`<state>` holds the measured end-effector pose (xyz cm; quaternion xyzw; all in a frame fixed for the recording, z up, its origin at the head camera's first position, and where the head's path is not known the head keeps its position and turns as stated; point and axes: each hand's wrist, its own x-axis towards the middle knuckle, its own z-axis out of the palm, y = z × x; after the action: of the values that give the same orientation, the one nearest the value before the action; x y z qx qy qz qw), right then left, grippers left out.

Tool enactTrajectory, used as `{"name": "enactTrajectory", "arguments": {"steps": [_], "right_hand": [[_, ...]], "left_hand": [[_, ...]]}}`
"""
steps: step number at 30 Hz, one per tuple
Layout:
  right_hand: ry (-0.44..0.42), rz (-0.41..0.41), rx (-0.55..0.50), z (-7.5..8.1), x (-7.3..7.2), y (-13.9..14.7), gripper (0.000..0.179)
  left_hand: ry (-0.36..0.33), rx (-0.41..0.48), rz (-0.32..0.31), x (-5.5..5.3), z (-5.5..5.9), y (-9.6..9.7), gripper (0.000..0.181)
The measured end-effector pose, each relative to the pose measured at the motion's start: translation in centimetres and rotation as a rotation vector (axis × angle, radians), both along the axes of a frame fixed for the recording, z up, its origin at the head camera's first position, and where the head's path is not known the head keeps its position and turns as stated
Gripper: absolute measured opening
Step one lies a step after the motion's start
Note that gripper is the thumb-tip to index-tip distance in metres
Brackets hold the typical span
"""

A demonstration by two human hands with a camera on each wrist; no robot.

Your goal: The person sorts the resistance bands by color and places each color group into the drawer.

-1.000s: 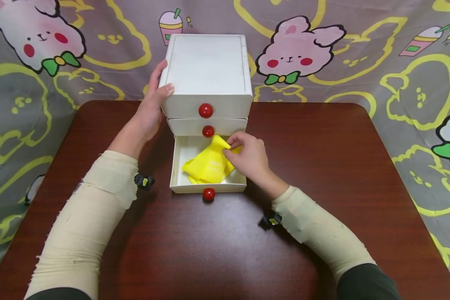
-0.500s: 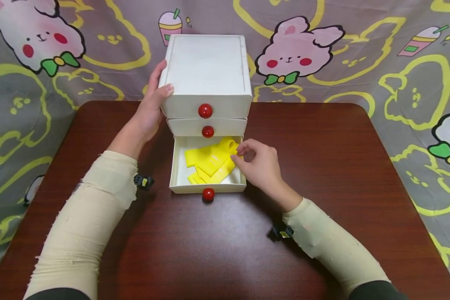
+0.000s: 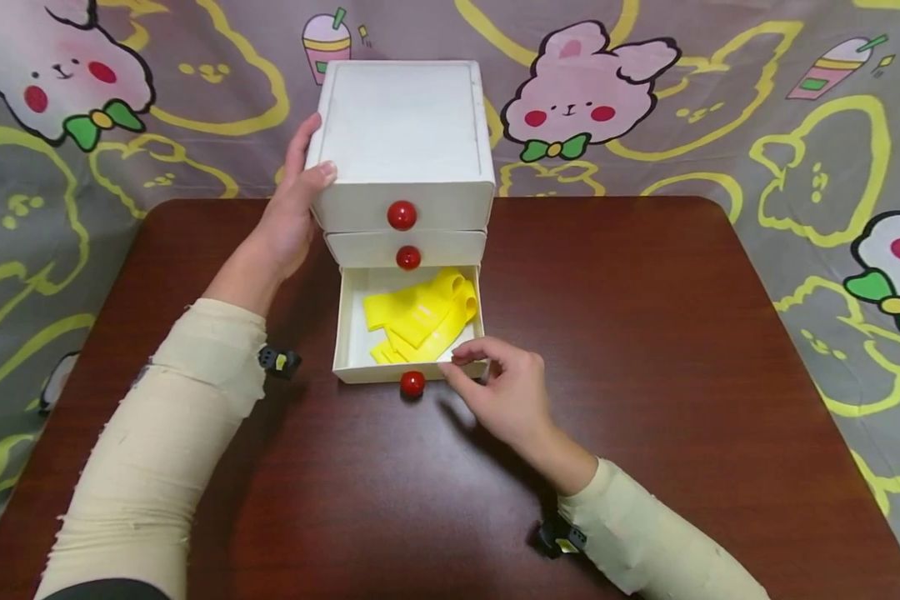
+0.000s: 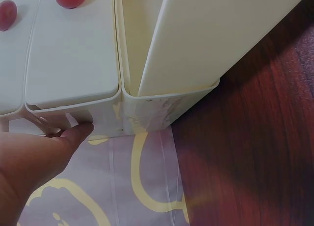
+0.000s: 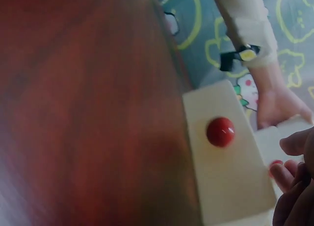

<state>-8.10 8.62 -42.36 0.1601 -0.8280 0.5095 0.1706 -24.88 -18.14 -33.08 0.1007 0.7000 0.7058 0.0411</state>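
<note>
A white cabinet (image 3: 401, 125) with red round knobs stands on the table, and its lowest drawer (image 3: 348, 321) is pulled out. In that drawer lies a folded yellow cloth (image 3: 420, 312), curled into loops at its right end. My left hand (image 3: 285, 221) holds the cabinet's upper left side, the thumb at its top edge; the left wrist view also shows this hand (image 4: 44, 152) against the side wall. My right hand (image 3: 506, 387) hovers at the drawer's front right corner, fingers loosely bent, nothing visible between them. Whether it touches the drawer front cannot be told.
The dark red-brown table (image 3: 645, 350) stretches to both sides and in front of the cabinet. Behind it hangs a patterned curtain (image 3: 420, 25) with cartoon rabbits. The two upper drawers are closed, with knobs (image 3: 402, 215) facing me.
My right hand has let go of the yellow cloth and moved toward me to the drawer's front right corner. The cloth has settled flatter in the drawer. My left hand keeps its hold.
</note>
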Motion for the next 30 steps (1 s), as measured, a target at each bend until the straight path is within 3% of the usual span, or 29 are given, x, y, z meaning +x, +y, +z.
{"name": "enactTrajectory", "arguments": {"steps": [8, 17, 23, 30], "right_hand": [[0.042, 0.040, 0.113, -2.0, 1.4, -1.8, 0.020], [0.051, -0.026, 0.227, -3.0, 1.2, -3.3, 0.022], [0.099, -0.065, 0.242, -3.5, 1.3, -3.8, 0.022], [0.069, -0.073, 0.238, -3.3, 0.7, -3.9, 0.021]], "left_hand": [[0.016, 0.030, -0.009, -0.1, -0.2, 0.1, 0.068], [0.001, 0.001, 0.000, 0.2, 0.2, -0.3, 0.068], [-0.004, -0.003, -0.005, 0.2, 0.2, -0.2, 0.068], [-0.009, -0.005, -0.006, 0.2, 0.2, -0.2, 0.068]]}}
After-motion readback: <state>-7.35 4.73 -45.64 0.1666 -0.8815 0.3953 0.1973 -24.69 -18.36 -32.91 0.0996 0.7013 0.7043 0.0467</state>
